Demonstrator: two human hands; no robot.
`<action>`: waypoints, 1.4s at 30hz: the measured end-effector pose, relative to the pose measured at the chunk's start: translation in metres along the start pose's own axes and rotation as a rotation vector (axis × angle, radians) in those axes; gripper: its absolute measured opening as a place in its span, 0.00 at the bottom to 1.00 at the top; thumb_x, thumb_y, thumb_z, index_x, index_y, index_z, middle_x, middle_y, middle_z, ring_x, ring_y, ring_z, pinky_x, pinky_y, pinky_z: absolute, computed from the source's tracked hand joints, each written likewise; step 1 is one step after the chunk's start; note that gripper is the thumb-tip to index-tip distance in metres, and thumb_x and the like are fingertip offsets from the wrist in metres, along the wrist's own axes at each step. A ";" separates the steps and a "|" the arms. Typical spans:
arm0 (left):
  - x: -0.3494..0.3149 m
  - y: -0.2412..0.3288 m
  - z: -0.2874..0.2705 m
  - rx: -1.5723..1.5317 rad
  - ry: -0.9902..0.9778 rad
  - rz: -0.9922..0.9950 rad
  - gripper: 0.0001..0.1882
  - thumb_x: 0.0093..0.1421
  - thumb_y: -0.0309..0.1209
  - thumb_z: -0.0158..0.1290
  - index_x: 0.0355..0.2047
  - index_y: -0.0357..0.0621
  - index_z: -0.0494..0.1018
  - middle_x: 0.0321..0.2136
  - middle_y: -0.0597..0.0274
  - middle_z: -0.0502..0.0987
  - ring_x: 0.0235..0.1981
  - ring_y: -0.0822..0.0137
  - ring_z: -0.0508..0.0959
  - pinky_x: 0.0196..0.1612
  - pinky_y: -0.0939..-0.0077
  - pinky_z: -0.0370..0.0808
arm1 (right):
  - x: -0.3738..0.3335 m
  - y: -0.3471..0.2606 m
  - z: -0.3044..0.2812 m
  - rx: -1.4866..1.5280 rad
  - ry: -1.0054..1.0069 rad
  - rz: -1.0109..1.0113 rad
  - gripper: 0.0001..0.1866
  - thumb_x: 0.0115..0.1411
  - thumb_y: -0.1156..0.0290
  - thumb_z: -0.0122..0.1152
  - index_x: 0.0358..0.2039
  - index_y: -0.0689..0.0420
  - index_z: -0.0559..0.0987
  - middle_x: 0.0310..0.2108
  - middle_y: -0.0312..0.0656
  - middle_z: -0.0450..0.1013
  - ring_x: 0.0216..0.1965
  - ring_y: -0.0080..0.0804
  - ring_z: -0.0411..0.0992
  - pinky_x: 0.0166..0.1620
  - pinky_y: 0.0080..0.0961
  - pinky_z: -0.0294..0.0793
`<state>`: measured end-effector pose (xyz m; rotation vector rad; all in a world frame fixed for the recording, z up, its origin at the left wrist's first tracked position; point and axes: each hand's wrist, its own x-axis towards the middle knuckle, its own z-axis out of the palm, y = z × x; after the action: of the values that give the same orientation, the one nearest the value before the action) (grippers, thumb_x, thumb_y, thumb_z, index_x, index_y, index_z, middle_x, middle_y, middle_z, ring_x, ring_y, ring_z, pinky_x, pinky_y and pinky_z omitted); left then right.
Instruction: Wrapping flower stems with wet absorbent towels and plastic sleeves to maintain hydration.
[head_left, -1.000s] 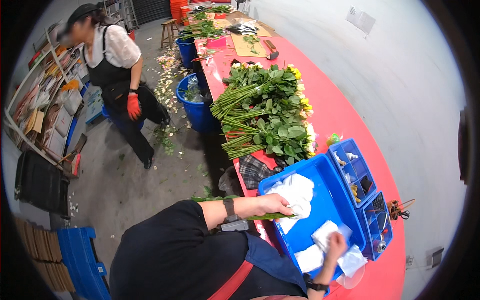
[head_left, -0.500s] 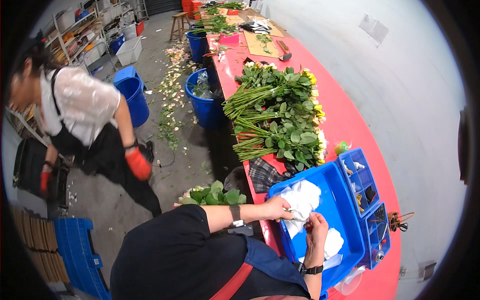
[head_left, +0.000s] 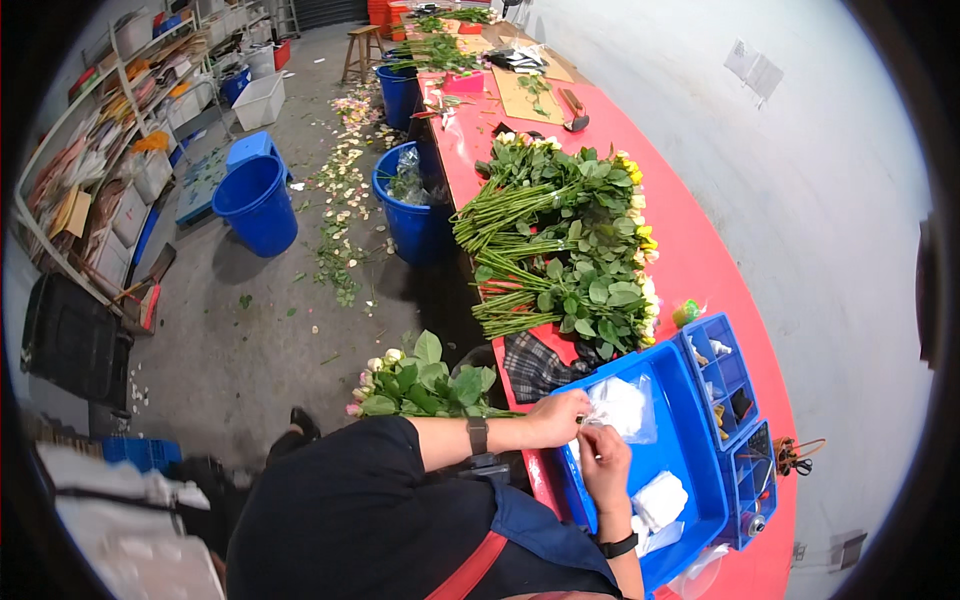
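Observation:
In front of me a bunch of pale roses [head_left: 425, 385] hangs beyond my left forearm, off the table's edge. Its stems run to my left hand [head_left: 558, 418], which is closed on them. Close beside it, my right hand [head_left: 605, 467] has its fingers bent into a pinch at the stem ends; what they grip is hidden. Both hands are over the near side of a blue tray [head_left: 690, 465]. Soft white wadding [head_left: 617, 403] in a clear plastic bag lies against the fingertips. A second white wad [head_left: 660, 500] sits lower in the tray.
Bundled roses [head_left: 570, 240] with long green stems lie on the red table [head_left: 690, 230]. A compartment box [head_left: 722, 365] adjoins the tray's right side, with scissors [head_left: 795, 458] beyond. Blue buckets [head_left: 412, 215] stand along the table. A blurred person's white top [head_left: 135, 520] shows at lower left.
The other person has moved from mid-left to the lower left corner. My two hands have drawn closer together, and the bagged wadding has shifted slightly right of them.

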<state>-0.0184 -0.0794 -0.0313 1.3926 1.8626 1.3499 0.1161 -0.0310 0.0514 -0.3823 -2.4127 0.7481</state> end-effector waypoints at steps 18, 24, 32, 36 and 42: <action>0.043 -0.011 -0.050 -0.786 -0.494 -0.592 0.12 0.65 0.35 0.48 0.36 0.39 0.77 0.28 0.66 0.78 0.28 0.73 0.75 0.32 0.77 0.72 | -0.031 0.018 0.089 0.576 -0.224 0.805 0.14 0.66 0.65 0.51 0.41 0.63 0.76 0.34 0.38 0.75 0.37 0.25 0.71 0.42 0.25 0.71; 0.020 0.006 -0.037 -0.689 -0.738 -0.434 0.13 0.60 0.29 0.55 0.41 0.31 0.72 0.32 0.55 0.80 0.33 0.69 0.80 0.37 0.76 0.77 | -0.041 0.015 0.085 0.606 -0.176 0.731 0.19 0.64 0.60 0.55 0.38 0.67 0.76 0.29 0.45 0.74 0.31 0.30 0.72 0.36 0.30 0.72; -0.003 0.039 -0.004 -0.528 -0.742 -0.411 0.07 0.61 0.27 0.55 0.37 0.37 0.73 0.25 0.67 0.74 0.21 0.78 0.73 0.25 0.83 0.72 | -0.089 -0.006 -0.024 0.778 0.332 1.045 0.23 0.60 0.61 0.60 0.48 0.67 0.74 0.31 0.38 0.77 0.30 0.23 0.72 0.34 0.21 0.71; -0.019 0.062 0.030 -0.523 -0.784 -0.456 0.22 0.58 0.24 0.56 0.51 0.35 0.65 0.25 0.66 0.73 0.19 0.77 0.71 0.22 0.82 0.69 | -0.118 0.003 -0.019 0.672 0.439 0.972 0.16 0.62 0.65 0.57 0.41 0.67 0.76 0.27 0.36 0.75 0.28 0.21 0.70 0.32 0.22 0.70; -0.054 0.108 0.082 -0.563 -0.992 -0.475 0.18 0.61 0.33 0.54 0.49 0.40 0.67 0.23 0.67 0.71 0.18 0.78 0.68 0.18 0.84 0.63 | -0.189 -0.017 -0.034 -0.208 0.167 0.740 0.09 0.55 0.71 0.50 0.25 0.58 0.77 0.26 0.50 0.75 0.29 0.51 0.75 0.34 0.43 0.73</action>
<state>0.1182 -0.0915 0.0194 0.9425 0.9417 0.6418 0.2844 -0.1097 0.0010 -1.4078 -2.1745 0.7165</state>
